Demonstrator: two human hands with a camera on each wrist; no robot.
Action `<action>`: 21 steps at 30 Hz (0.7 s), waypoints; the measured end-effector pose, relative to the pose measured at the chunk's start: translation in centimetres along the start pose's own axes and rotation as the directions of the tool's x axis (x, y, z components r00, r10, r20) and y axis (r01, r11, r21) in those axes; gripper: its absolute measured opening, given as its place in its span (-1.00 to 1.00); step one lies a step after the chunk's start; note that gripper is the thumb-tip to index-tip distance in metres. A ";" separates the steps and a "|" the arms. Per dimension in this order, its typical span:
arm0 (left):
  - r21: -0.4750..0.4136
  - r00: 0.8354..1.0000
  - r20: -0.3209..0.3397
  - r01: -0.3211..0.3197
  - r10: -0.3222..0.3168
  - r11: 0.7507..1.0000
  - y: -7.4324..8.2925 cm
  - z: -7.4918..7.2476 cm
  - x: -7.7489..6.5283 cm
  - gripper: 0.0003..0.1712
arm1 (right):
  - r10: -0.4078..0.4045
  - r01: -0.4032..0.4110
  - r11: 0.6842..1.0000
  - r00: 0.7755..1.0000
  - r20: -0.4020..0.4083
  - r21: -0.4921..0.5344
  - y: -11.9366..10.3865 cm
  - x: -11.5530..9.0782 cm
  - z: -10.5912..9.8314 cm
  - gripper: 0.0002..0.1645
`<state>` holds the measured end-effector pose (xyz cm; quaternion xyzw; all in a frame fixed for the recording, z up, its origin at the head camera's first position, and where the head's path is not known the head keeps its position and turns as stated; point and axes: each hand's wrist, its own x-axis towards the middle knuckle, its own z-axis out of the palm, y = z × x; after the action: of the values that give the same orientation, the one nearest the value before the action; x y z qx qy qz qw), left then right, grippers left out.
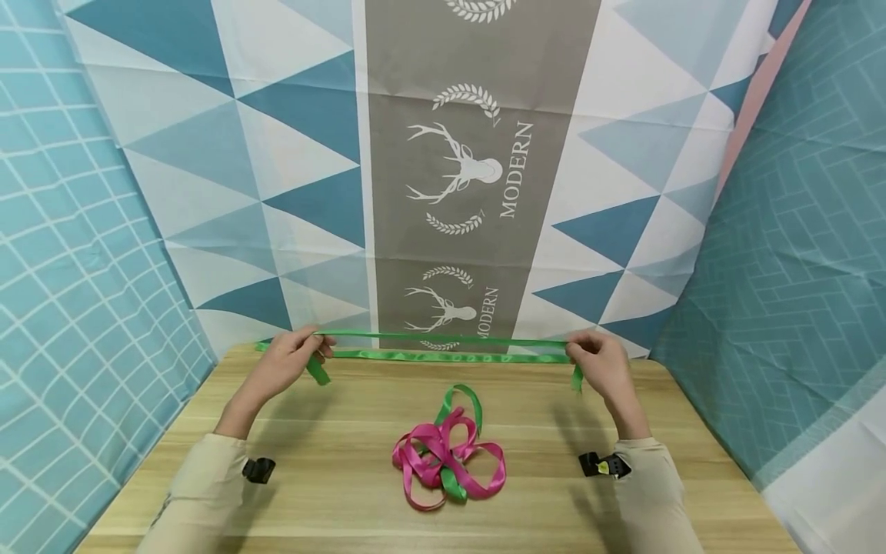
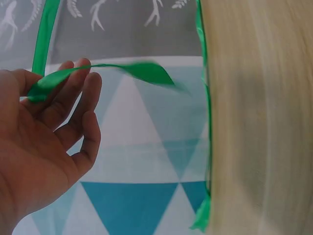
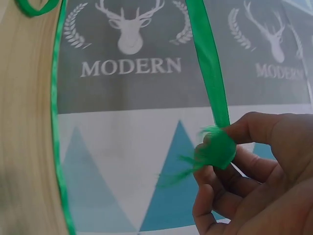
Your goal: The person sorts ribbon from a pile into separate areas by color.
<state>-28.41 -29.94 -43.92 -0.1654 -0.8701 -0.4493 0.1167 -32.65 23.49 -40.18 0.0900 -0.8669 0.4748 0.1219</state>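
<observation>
A green ribbon (image 1: 443, 336) is stretched nearly level between both hands above the back of the table. My left hand (image 1: 287, 362) pinches it near one end between thumb and index finger, other fingers loosely bent. In the left wrist view its loose tail (image 2: 149, 72) drapes over the fingers. At the other end, my right hand (image 1: 601, 365) pinches the ribbon between thumb and fingers, and a frayed tip (image 3: 220, 149) sticks out in the right wrist view. Just below, a second green ribbon (image 1: 443, 357) lies along the table's back edge.
Nearer the front, a tangled pink ribbon (image 1: 432, 438) lies in loops, mixed with more green ribbon (image 1: 453, 485). The wooden table (image 1: 332, 477) ends against a patterned cloth (image 1: 477, 69) with deer heads and triangles. Blue tiled-print cloths hang on both sides.
</observation>
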 end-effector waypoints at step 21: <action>-0.248 0.951 -0.114 0.253 -0.288 0.935 -5.8 -1.5 -1.0 -0.39 | 0.188 -0.185 0.977 0.982 -0.017 0.109 5.8 2.3 2.3 -0.59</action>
<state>-29.73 -34.52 -47.74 -0.0225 -0.8154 -0.5701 0.0982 -36.68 24.58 -45.31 0.0080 -0.8430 0.5312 0.0838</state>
